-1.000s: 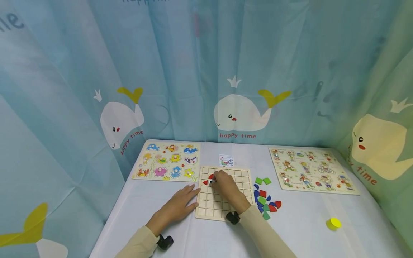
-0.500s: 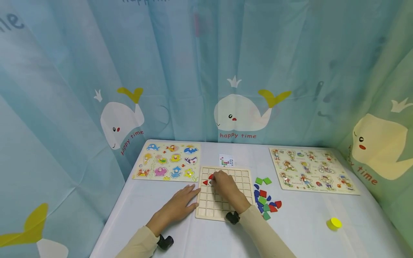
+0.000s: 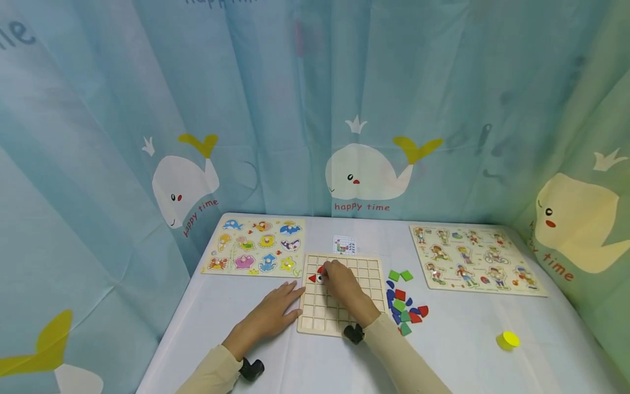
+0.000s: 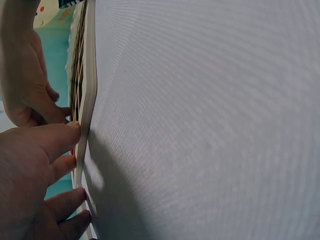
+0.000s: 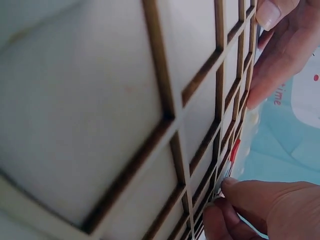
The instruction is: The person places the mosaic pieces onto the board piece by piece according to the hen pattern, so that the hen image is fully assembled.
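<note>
Blue whale-printed curtains (image 3: 280, 82) back the white counter (image 3: 305, 366), where we rest our left hand (image 3: 273, 312), fingers extended, at the left edge of the grid board (image 3: 322, 312), seemingly to steady it, while our right hand (image 3: 343, 285) pinches the eye tile (image 3: 320, 278) over its far-left cells.

Flat grid board (image 3: 321, 306), red triangle (image 3: 312, 278), white tile (image 3: 320, 278)

The right fingers (image 3: 327, 267) have shifted slightly on the black-and-white piece (image 3: 320, 278).

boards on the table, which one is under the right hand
The grid board, in the middle: the right hand is over its cells. The sea-animal board and people board bear pictures.
</note>
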Action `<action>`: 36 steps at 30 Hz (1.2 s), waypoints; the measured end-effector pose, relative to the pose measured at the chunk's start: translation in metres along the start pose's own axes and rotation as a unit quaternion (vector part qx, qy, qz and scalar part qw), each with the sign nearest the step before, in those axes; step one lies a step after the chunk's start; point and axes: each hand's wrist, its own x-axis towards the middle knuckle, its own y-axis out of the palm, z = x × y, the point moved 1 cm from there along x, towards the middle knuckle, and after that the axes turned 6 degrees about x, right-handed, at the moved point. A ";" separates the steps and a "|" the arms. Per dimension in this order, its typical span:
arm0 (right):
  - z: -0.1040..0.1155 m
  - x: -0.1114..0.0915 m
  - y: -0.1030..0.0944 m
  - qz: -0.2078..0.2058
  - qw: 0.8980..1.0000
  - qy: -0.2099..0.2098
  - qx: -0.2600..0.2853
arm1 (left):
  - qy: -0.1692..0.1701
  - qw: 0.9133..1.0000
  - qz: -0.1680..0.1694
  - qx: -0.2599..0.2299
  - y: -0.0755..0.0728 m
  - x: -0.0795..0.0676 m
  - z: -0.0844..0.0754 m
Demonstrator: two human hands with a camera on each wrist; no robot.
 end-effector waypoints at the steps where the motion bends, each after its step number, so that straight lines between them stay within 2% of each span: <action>1: 0.000 0.000 -0.001 -0.001 1.000 0.003 0.001 | -0.001 1.000 0.001 -0.001 0.000 0.000 0.000; 7: -0.012 -0.003 -0.015 -0.014 1.000 0.009 0.003 | -0.003 1.000 0.003 0.001 -0.002 -0.001 -0.003; 12: -0.044 -0.011 -0.046 -0.034 0.999 0.032 0.024 | 0.000 1.000 0.003 0.001 -0.002 -0.001 -0.004; 16: -0.084 -0.026 -0.072 -0.040 0.996 0.078 0.029 | 0.000 1.000 0.004 0.001 -0.001 0.000 -0.004; 21: -0.128 -0.042 -0.093 -0.056 0.982 0.180 -0.011 | -0.008 1.000 0.007 0.006 -0.001 0.000 -0.003; 23: -0.140 -0.047 -0.098 -0.050 0.974 0.220 -0.019 | -0.010 1.000 0.009 0.006 -0.001 -0.001 -0.003; 26: -0.149 -0.050 -0.100 -0.037 0.968 0.246 -0.011 | -0.010 1.000 0.009 0.002 -0.002 -0.001 -0.004; 32: -0.157 -0.048 -0.097 -0.023 0.972 0.231 0.027 | -0.009 1.000 0.006 -0.001 -0.002 0.000 -0.004; 36: -0.158 -0.047 -0.094 -0.021 0.970 0.234 0.056 | -0.009 1.000 0.008 0.010 -0.001 0.001 -0.003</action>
